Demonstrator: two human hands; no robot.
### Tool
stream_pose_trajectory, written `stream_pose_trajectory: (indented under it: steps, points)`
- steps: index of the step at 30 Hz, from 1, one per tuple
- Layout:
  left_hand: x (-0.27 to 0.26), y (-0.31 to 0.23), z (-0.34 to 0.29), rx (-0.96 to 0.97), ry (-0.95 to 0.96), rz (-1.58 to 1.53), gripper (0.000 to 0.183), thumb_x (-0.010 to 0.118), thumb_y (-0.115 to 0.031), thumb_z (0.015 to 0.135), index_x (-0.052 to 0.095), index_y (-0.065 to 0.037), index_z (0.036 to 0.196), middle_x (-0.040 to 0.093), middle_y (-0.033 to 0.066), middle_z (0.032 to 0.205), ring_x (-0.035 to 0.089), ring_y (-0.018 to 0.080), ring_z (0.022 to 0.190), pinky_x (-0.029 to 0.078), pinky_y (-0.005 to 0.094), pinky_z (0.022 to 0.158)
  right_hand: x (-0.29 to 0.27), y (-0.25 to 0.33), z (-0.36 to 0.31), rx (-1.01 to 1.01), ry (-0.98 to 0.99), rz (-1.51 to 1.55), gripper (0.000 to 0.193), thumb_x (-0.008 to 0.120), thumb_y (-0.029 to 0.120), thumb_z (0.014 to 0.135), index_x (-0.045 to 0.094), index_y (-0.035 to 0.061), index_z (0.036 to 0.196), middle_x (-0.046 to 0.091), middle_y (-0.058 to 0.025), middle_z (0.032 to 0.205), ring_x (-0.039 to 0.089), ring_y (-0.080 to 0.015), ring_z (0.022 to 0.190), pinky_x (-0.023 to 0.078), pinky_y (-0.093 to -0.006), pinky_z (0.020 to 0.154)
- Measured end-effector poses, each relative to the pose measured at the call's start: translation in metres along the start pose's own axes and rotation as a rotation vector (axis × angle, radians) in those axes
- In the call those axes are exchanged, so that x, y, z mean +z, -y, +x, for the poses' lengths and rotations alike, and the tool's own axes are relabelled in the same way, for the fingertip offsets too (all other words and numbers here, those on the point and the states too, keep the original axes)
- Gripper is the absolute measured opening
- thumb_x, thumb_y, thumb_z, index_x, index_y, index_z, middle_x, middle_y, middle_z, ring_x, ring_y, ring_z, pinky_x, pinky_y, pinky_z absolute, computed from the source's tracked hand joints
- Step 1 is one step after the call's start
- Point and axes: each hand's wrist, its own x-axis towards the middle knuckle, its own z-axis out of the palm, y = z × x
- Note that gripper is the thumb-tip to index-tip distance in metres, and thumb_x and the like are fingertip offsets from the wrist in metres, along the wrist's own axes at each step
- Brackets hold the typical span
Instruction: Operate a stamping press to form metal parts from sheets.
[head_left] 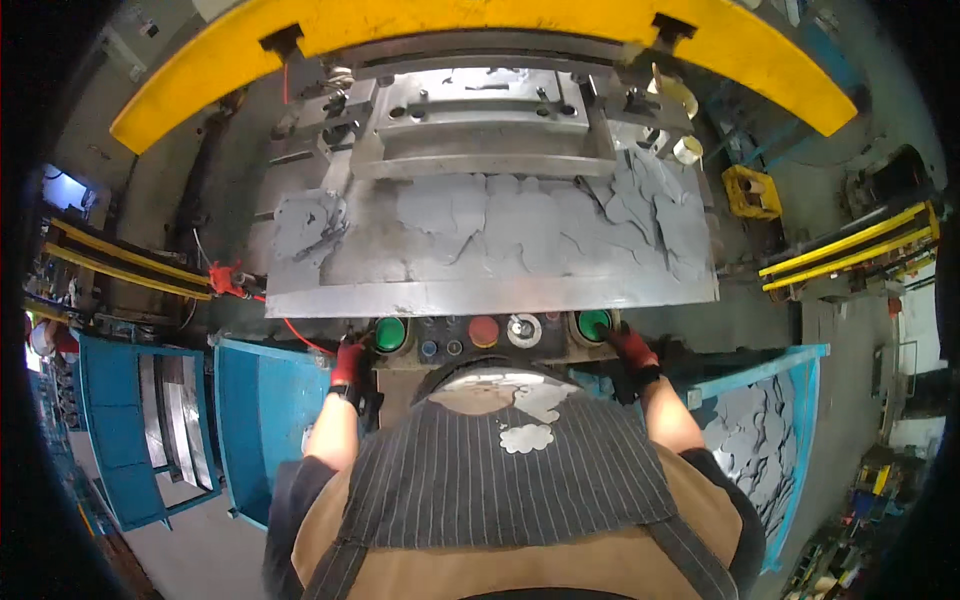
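My left hand, in a red and black glove, is beside the left green button of a control panel. Its dark fingertips reach toward the button's edge; whether they touch it is hard to see. Over at the panel's right end, my right hand wears a matching glove, with its dark fingers stretched onto the right green button. Neither hand appears to hold anything. Between the green buttons sit a red button, a round pale dial and several small dark knobs.
Ahead is a steel press bed scattered with flat grey sheet pieces, with a metal die behind. A yellow beam arches above. Blue bins stand left and right; the right one holds grey scraps. Yellow rails flank the press.
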Motion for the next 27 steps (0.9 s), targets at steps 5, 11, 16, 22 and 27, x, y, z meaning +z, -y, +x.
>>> stream_pose_trajectory:
  steps: [5, 11, 16, 22, 27]
  points:
    - [-0.09, 0.063, -0.024, 0.067, -0.186, -0.818, 0.016, 0.043, -0.025, 0.081, 0.049, -0.015, 0.07, 0.047, -0.0025, 0.062, 0.043, 0.012, 0.051, 0.036, 0.028, 0.046, -0.022, 0.136, -0.05, -0.16, 0.069, -0.739, 0.028, 0.062, 0.027, 0.069, 0.061, 0.0059, 0.088, 0.06, -0.0169, 0.087, 0.057, -0.0315, 0.082, 0.045, -0.0367, 0.07]
    - [-0.088, -0.047, -0.058, 0.317, -0.718, -0.92, 0.012, 0.051, -0.021, 0.079, 0.05, -0.013, 0.07, 0.045, -0.002, 0.06, 0.04, 0.0093, 0.047, 0.035, 0.024, 0.044, 0.023, 0.241, -0.009, -0.858, -0.078, -1.008, 0.066, 0.061, 0.014, 0.063, 0.038, 0.017, 0.124, 0.044, -0.0136, 0.119, 0.043, -0.031, 0.106, 0.038, -0.037, 0.085]
    - [-0.096, -0.058, -0.037, 0.522, -0.595, -0.387, 0.017, 0.047, -0.021, 0.085, 0.055, -0.008, 0.091, 0.053, 0.0014, 0.071, 0.048, 0.0102, 0.053, 0.041, 0.022, 0.047, 0.068, 0.26, 0.053, -1.17, -0.033, -1.474, 0.06, 0.046, 0.008, 0.07, 0.035, 0.0233, 0.126, 0.038, -0.0123, 0.125, 0.039, -0.0308, 0.112, 0.036, -0.0415, 0.087]
    - [0.045, -0.192, -0.064, 0.341, 0.09, -0.341, 0.021, 0.046, -0.019, 0.086, 0.053, -0.006, 0.101, 0.054, 0.0011, 0.075, 0.049, 0.0077, 0.059, 0.041, 0.022, 0.051, 0.059, 0.263, 0.072, -1.224, 0.177, -1.476, 0.059, 0.047, 0.009, 0.071, 0.032, 0.0202, 0.128, 0.034, -0.0135, 0.128, 0.039, -0.0323, 0.111, 0.036, -0.0418, 0.087]
    - [0.119, -0.274, -0.003, 0.255, 0.475, -0.664, 0.025, 0.044, -0.022, 0.088, 0.049, -0.006, 0.107, 0.054, -0.0003, 0.076, 0.052, 0.0083, 0.064, 0.044, 0.0233, 0.056, 0.074, 0.265, 0.066, -1.141, 0.15, -1.537, 0.062, 0.048, 0.011, 0.073, 0.027, 0.0177, 0.13, 0.031, -0.0149, 0.131, 0.04, -0.0344, 0.11, 0.039, -0.0426, 0.085]
